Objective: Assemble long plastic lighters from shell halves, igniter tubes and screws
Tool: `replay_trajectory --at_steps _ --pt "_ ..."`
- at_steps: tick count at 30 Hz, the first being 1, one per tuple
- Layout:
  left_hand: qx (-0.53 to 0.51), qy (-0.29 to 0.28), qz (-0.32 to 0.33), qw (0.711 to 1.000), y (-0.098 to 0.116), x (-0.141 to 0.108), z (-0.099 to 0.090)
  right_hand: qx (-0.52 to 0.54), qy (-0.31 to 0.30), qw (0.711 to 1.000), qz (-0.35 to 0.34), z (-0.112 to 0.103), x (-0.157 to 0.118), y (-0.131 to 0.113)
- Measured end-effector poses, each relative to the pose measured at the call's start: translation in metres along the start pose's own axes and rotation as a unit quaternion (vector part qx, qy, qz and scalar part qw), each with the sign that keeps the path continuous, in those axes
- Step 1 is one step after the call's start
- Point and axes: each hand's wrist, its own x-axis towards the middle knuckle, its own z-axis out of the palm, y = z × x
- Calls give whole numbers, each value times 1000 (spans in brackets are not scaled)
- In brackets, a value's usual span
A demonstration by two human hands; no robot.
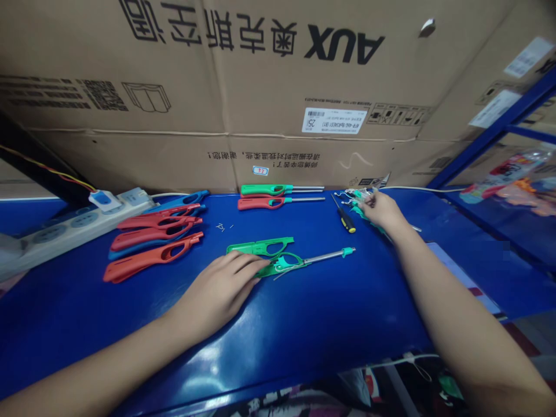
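Observation:
My left hand (223, 284) is closed on the grip end of an opened green lighter half (299, 262), which lies on the blue table. Its inner teal trigger and a thin wire show, and a metal tube (328, 256) with a teal tip runs out to the right. Just behind it lies the other green shell half (260, 247). My right hand (384, 211) reaches to the back right, fingers pinched together at a heap of small teal and white parts (358, 197) with wires. What those fingers hold is hidden. A black and yellow screwdriver (346, 221) lies left of that hand.
Two whole lighters, green (260, 190) and red (260, 202), lie at the back. Several red, orange and blue shells (147, 260) are stacked at left beside a power strip (78, 223). Tiny screws (220, 227) lie mid-table. A cardboard wall (269, 116) rises behind.

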Motion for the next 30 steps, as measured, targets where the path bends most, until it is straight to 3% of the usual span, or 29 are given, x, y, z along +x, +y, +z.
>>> replay_trajectory --at_steps 18,24,30 --pt "3 2 -1 1000 1 -1 0 81 128 983 -102 -5 -9 -7" --pt "1 -4 -1 1000 1 -2 1 68 128 983 -109 -9 -10 -6" --pt "-16 -12 2 1000 2 -1 2 29 191 965 -179 -20 -19 -6"
